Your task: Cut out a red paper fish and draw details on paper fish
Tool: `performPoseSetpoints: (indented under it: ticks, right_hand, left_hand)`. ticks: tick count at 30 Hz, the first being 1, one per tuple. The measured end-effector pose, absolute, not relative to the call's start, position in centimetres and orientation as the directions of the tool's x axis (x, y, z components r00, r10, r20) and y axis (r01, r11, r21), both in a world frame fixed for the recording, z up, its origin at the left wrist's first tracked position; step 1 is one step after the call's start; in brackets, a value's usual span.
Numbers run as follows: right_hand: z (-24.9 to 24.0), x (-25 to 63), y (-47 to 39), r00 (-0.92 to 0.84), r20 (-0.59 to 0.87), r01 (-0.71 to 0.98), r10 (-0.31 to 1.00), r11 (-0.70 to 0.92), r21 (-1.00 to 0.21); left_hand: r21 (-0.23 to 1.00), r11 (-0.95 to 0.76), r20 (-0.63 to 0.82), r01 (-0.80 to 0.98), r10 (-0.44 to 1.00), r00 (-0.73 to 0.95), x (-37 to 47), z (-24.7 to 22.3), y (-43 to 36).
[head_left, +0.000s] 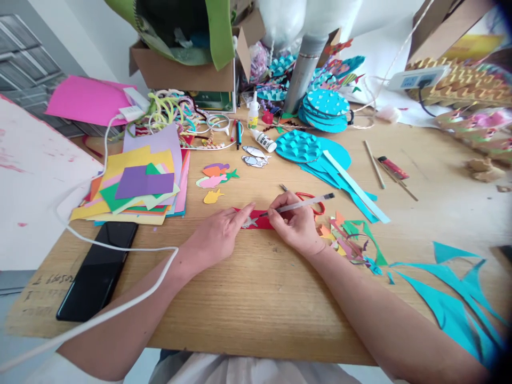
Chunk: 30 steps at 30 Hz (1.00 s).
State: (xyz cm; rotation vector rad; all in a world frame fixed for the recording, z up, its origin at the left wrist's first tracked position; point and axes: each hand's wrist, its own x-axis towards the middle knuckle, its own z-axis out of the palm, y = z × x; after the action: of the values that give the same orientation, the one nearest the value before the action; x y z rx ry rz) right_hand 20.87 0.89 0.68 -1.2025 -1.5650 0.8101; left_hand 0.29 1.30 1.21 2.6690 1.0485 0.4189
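A small strip of red paper (264, 222) lies on the table in front of me, with a pale fish-shaped cutout (250, 221) on it. My left hand (218, 233) rests at the strip's left end, fingers stretched out and pressing down beside the cutout. Between the fingers of my right hand (295, 221) is a slim whitish pen (307, 202) with a dark end, its tip pointing left at the red paper. Just behind that hand lie red-handled scissors (316, 201), partly hidden. Coloured paper fish (214, 196) sit beyond my left hand.
Stacked coloured paper (144, 184) and a black phone (98, 272) lie left, a white cable (160, 282) crossing my left forearm. Paper scraps (348, 234) and blue offcuts (452, 298) spread right. Glue bottles (264, 141), blue discs (298, 145) and a cardboard box (188, 77) stand behind.
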Motion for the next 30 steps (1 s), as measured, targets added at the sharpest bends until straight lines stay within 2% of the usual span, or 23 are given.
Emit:
performPoseSetpoints:
  ticks: [13, 18, 30]
  right_hand:
    - [1.11, 20.74, 0.42, -0.268, 0.275, 0.317, 0.923, 0.354, -0.88]
    - [1.01, 20.43, 0.27, -0.268, 0.251, 0.376, 0.93, 0.341, -0.861]
    - [0.82, 20.2, 0.28, -0.285, 0.314, 0.458, 0.906, 0.416, -0.785]
  left_hand:
    - [0.356, -0.715, 0.187, 0.602, 0.686, 0.704, -0.04, 1.29, 1.34]
    - [0.379, -0.708, 0.177, 0.596, 0.687, 0.704, -0.1, 1.3, 1.36]
    - [0.366, -0.701, 0.144, 0.612, 0.692, 0.707, -0.14, 1.3, 1.31]
